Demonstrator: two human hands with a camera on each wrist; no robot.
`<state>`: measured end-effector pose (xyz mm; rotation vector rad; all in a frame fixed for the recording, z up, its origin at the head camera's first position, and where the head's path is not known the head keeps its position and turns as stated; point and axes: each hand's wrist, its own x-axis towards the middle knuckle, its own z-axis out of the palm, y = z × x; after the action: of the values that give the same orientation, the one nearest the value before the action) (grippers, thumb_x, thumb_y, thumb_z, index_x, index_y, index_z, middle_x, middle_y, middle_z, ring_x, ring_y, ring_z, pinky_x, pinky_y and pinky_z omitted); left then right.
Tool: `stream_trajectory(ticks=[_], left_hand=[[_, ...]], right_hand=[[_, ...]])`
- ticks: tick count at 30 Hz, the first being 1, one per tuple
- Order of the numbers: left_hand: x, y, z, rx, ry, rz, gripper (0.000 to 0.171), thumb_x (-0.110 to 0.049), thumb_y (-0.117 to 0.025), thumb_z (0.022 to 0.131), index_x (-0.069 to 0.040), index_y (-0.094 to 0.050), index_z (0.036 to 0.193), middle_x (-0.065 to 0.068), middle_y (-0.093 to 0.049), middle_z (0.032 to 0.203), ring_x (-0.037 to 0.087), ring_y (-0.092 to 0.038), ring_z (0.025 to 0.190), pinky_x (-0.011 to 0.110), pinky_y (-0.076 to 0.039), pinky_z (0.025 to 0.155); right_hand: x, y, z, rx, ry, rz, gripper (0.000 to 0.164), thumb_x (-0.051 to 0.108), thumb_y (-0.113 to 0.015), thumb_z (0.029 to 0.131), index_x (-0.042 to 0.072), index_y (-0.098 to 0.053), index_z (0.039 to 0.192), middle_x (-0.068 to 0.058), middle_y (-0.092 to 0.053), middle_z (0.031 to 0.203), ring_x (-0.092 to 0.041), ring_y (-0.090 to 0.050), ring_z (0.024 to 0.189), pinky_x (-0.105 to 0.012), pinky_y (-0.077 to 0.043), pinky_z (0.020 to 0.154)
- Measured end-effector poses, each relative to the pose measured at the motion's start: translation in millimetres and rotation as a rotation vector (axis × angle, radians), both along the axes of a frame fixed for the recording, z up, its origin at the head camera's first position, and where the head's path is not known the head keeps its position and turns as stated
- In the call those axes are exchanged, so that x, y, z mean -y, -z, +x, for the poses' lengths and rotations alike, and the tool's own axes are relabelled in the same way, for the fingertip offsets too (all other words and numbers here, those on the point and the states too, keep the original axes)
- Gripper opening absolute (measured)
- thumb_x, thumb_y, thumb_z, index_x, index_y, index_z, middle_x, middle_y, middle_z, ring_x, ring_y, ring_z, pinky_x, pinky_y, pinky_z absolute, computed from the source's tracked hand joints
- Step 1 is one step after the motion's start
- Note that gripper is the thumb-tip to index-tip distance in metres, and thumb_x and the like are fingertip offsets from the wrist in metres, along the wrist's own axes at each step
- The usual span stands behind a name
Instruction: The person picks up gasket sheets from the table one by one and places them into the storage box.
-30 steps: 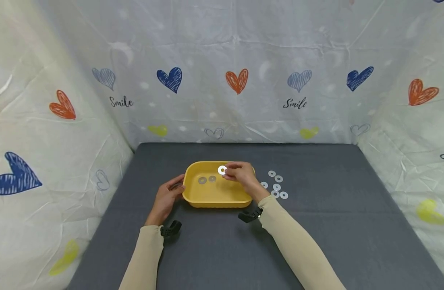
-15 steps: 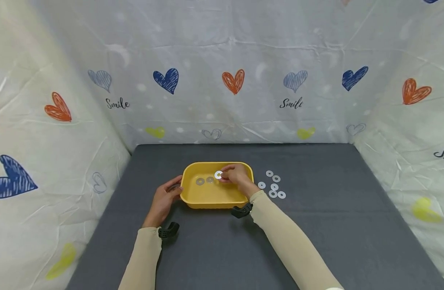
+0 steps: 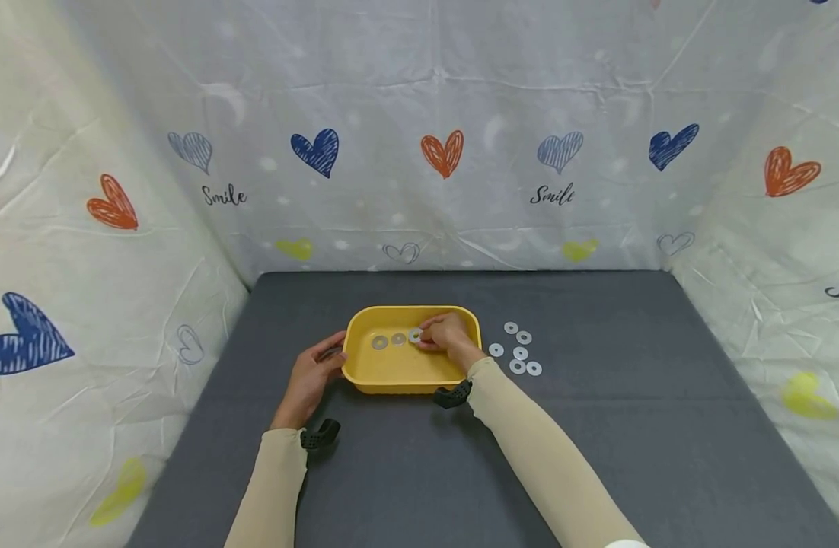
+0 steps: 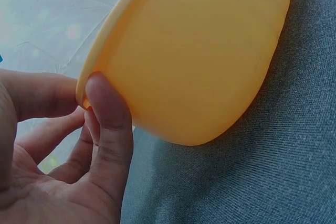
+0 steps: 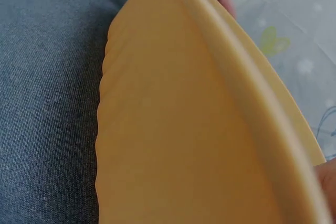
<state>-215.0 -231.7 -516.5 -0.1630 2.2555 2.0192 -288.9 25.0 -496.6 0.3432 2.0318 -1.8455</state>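
A yellow rectangular tray [image 3: 402, 371] stands on the dark table. My left hand [image 3: 306, 384] grips its left end; in the left wrist view the thumb [image 4: 111, 108] lies against the outer wall, just under the rim, with a finger at the rim opposite. Inside the tray, toward its right half, my right hand [image 3: 450, 335] pinches a flat, light metal washer [image 3: 411, 336] by its right side, close over the tray floor. Left of it, two greyer washers [image 3: 374, 343] lie on the tray floor in a row. The tray's wall hides most of the right hand in the right wrist view.
Several loose washers [image 3: 518, 373] lie flat on the grey cloth-covered table [image 3: 419, 472], just right of the tray. Behind and at both sides hangs a pale curtain [image 3: 378, 91] printed with hearts.
My right hand has lowered the pinched washer toward the tray floor, bringing it close to the two lying there. The left hand keeps its grip on the tray's end.
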Motion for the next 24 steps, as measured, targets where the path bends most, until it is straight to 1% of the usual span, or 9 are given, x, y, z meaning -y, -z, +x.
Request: stream_trajectory(ticks=[6, 10, 14, 19, 21, 24], left_hand=[[0.5, 0.7, 0.0, -0.008, -0.003, 0.013, 0.052, -0.008, -0.056, 0.098, -0.012, -0.044, 0.149, 0.014, -0.049, 0.144, 0.018, -0.061, 0.109, 0.021, -0.056, 0.077], [0.9, 0.4, 0.7, -0.011, -0.006, 0.015, 0.052, -0.008, -0.056, 0.098, -0.011, -0.044, 0.149, 0.015, -0.049, 0.145, 0.015, -0.062, 0.107, 0.021, -0.056, 0.077], [1.6, 0.0, 1.6, -0.006, 0.001, 0.015, 0.053, -0.008, -0.055, 0.099, -0.012, -0.042, 0.15, 0.016, -0.047, 0.147, 0.019, -0.061, 0.112, 0.02, -0.056, 0.078], [1.3, -0.8, 0.5, 0.002, 0.002, 0.011, 0.052, -0.009, -0.056, 0.099, -0.013, -0.044, 0.149, 0.013, -0.048, 0.147, 0.025, -0.059, 0.117, 0.02, -0.056, 0.079], [1.0, -1.1, 0.2, 0.005, 0.005, 0.005, 0.052, -0.01, -0.056, 0.099, -0.013, -0.044, 0.149, 0.014, -0.048, 0.147, 0.025, -0.058, 0.117, 0.02, -0.055, 0.08], [0.5, -1.7, 0.6, 0.011, 0.004, 0.0, 0.052, -0.01, -0.056, 0.099, -0.013, -0.043, 0.149, 0.014, -0.047, 0.146, 0.024, -0.059, 0.116, 0.02, -0.055, 0.08]], right_hand=[[0.0, 1.4, 0.0, 0.009, 0.007, -0.003, 0.023, -0.007, -0.065, 0.086, -0.006, -0.07, 0.108, -0.022, -0.072, 0.099, -0.013, -0.068, 0.06, -0.027, -0.059, 0.067], [-1.5, -0.3, 0.8, 0.005, 0.005, 0.008, 0.025, -0.007, -0.065, 0.086, -0.006, -0.07, 0.11, -0.021, -0.072, 0.098, -0.013, -0.067, 0.059, -0.028, -0.06, 0.068], [-4.2, -3.5, 3.6, -0.004, -0.013, 0.008, 0.027, -0.006, -0.065, 0.087, -0.006, -0.069, 0.113, -0.018, -0.072, 0.094, -0.015, -0.068, 0.064, -0.03, -0.06, 0.071], [-9.7, -12.0, 7.5, -0.033, -0.042, -0.011, 0.03, -0.003, -0.066, 0.087, -0.007, -0.066, 0.117, -0.016, -0.072, 0.091, -0.016, -0.07, 0.069, -0.033, -0.06, 0.076], [-12.1, -16.1, 9.4, -0.05, -0.044, -0.035, 0.032, -0.003, -0.066, 0.087, -0.008, -0.065, 0.119, -0.017, -0.072, 0.093, -0.017, -0.071, 0.07, -0.035, -0.059, 0.079], [-15.8, -22.7, 12.6, -0.07, -0.051, -0.093, 0.036, -0.003, -0.066, 0.088, -0.009, -0.062, 0.123, -0.023, -0.07, 0.104, -0.018, -0.072, 0.076, -0.04, -0.057, 0.086]])
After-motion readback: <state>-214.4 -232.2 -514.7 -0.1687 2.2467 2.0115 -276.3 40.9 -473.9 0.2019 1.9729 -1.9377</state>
